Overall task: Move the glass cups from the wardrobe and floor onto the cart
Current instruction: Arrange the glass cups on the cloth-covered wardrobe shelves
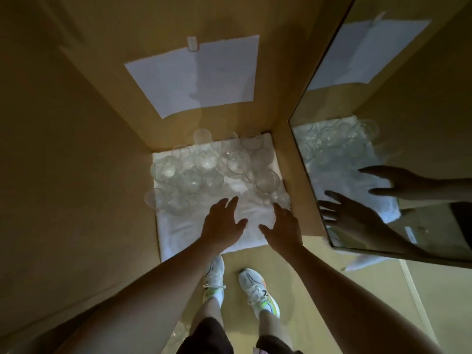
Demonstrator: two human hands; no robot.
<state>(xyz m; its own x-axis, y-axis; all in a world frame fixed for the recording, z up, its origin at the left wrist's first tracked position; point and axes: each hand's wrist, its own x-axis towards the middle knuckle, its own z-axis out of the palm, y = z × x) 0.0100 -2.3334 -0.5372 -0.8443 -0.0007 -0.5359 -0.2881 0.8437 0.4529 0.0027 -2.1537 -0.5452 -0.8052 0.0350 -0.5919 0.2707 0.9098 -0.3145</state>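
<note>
Down at the bottom of the wardrobe (76, 149), lots of glass cups (204, 167) bunched together on a white cloth (178, 233). Just in front of the cups, left hand (221, 226) and right hand (282, 229), both above the cloth, fingers spread, holding nothing. Both hands doubled in the mirror door (408, 149) at the right. White shoes (258, 290) on the floor below.

Clear glossy glass cups (204, 169); white crumpled cloth (178, 231); matt wood wardrobe (76, 149).
</note>
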